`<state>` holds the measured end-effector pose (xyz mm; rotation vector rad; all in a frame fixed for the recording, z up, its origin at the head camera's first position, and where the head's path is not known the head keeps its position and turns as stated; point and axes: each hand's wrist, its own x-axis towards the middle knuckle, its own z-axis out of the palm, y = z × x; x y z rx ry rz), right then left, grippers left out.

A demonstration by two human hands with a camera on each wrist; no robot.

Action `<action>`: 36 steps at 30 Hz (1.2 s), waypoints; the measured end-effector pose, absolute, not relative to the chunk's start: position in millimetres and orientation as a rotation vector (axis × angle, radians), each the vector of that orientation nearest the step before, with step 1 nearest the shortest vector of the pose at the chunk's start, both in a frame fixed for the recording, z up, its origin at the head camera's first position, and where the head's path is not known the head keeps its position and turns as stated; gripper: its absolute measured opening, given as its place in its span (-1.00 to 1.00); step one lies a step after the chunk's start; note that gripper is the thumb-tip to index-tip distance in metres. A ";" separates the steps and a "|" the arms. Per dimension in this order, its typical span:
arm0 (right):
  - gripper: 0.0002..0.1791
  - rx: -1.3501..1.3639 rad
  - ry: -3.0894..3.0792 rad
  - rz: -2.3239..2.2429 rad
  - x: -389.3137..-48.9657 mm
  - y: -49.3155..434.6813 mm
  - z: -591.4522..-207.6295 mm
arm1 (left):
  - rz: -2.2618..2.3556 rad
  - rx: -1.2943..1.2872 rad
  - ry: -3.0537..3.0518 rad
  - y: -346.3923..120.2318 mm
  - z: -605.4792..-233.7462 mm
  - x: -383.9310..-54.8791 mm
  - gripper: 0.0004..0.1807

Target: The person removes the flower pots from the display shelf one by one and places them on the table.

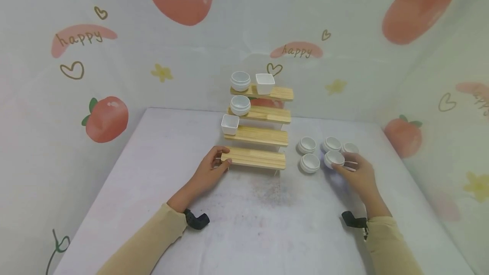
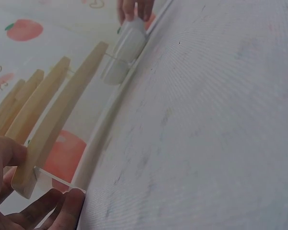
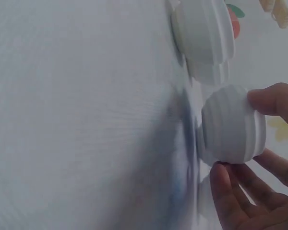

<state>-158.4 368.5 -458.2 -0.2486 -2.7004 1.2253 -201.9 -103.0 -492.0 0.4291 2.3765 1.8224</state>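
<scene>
A stepped stand with pale wooden boards (image 1: 255,159) is at the middle of the table. My left hand (image 1: 206,171) grips the left end of its lowest board, with the thumb at the front edge; in the left wrist view other fingers (image 2: 69,211) reach below the board by the clear support. At the right, my right hand (image 1: 361,176) pinches a white round bowl (image 1: 334,159) between thumb and fingers. The right wrist view shows this ridged bowl (image 3: 233,125) close over the table, thumb on one side and fingertips on the other.
Other white round bowls (image 1: 310,163) stand around the held one, right of the stand. On the stand's upper boards sit two round bowls (image 1: 240,105) and two square bowls (image 1: 230,124). A fruit-printed cloth (image 1: 214,50) hangs behind the white table (image 1: 244,232).
</scene>
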 end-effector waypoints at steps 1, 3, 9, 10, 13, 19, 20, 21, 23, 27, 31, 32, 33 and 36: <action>-0.28 -0.248 -2.720 1.225 -158.8 368.5 -459.5 | 1.825 0.430 2.378 -103.6 -491.9 -201.7 -0.63; -0.27 -0.260 -2.755 1.235 -159.6 367.6 -460.8 | 1.828 0.434 2.377 -104.4 -491.6 -201.3 -0.63; -0.16 -0.305 -2.812 1.217 -161.3 359.4 -451.5 | 1.832 0.435 2.379 -107.5 -488.4 -200.6 -0.63; -0.14 -0.299 -2.813 1.194 -162.4 356.9 -447.6 | 1.830 0.430 2.383 -108.3 -488.0 -200.5 -0.63; -0.18 -0.239 -2.780 1.152 -170.3 344.9 -430.9 | 1.824 0.417 2.391 -110.7 -486.6 -200.4 -0.63; -0.31 0.013 -2.634 1.199 -209.0 288.7 -386.4 | 1.827 0.406 2.396 -116.4 -488.5 -200.6 -0.63; -0.34 0.065 -2.606 1.222 -217.2 276.1 -379.5 | 1.826 0.405 2.397 -117.3 -488.9 -200.1 -0.63; -0.35 0.112 -2.584 1.241 -225.1 263.2 -372.3 | 1.826 0.406 2.396 -118.0 -489.2 -199.3 -0.62; -0.37 0.192 -2.540 1.270 -241.9 236.8 -358.7 | 1.822 0.395 2.399 -118.6 -489.3 -198.1 -0.63; -0.33 0.291 -2.450 1.322 -271.5 191.4 -334.1 | 1.829 0.395 2.383 -116.1 -490.8 -197.3 -0.63; -0.25 0.300 -2.411 1.282 -292.7 163.5 -321.3 | 1.824 0.437 2.356 -110.5 -492.4 -197.4 -0.62; -0.23 0.285 -2.418 1.264 -296.8 159.1 -320.0 | 1.822 0.445 2.354 -109.3 -492.4 -197.6 -0.62; -0.21 0.268 -2.430 1.248 -300.9 155.4 -319.1 | 1.823 0.451 2.356 -108.2 -492.7 -197.9 -0.62; -0.20 0.203 -2.456 1.251 -311.1 147.2 -318.0 | 1.826 0.454 2.359 -106.6 -492.6 -198.9 -0.62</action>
